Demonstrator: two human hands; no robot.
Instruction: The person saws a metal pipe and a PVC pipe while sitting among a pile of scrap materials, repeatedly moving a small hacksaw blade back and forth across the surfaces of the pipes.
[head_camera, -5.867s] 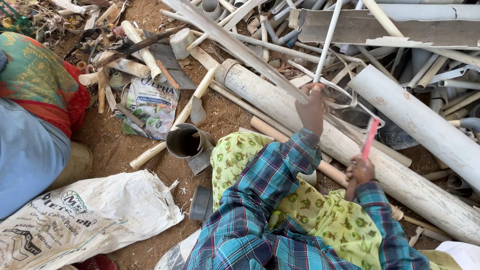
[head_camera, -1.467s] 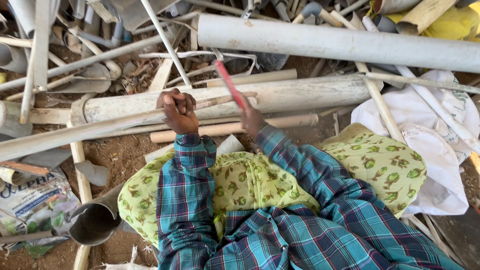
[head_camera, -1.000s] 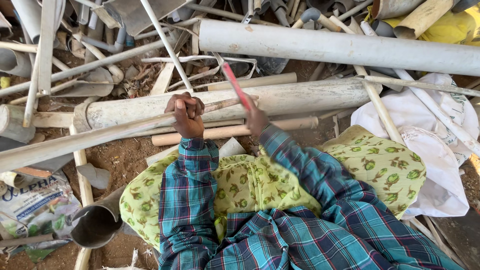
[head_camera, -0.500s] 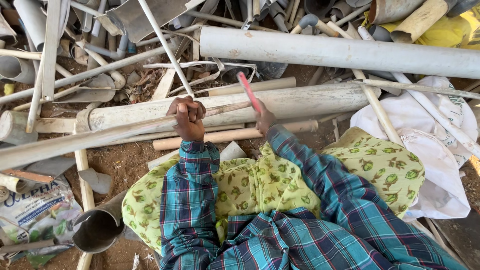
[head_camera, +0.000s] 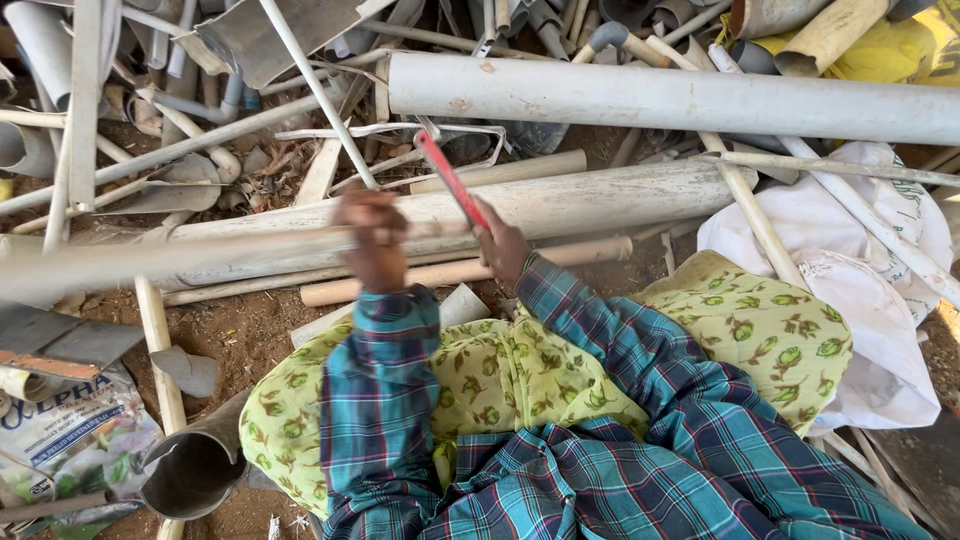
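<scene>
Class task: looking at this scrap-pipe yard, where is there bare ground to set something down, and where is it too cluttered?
Bare dirt lies between the thin pipe and the person's green cloth, left of the left hand. Beyond the big pipe and around the right hand with its red tool, scrap is piled tight.

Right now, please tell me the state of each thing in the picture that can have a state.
left hand: closed around the thin pipe, blurred.
right hand: closed on the red tool.
thin pipe: held level, off the ground.
red tool: held tilted, its tip up and to the left.
big white pipe: lying flat on the pile.
dark pipe piece: lying on the dirt, open end visible.
</scene>
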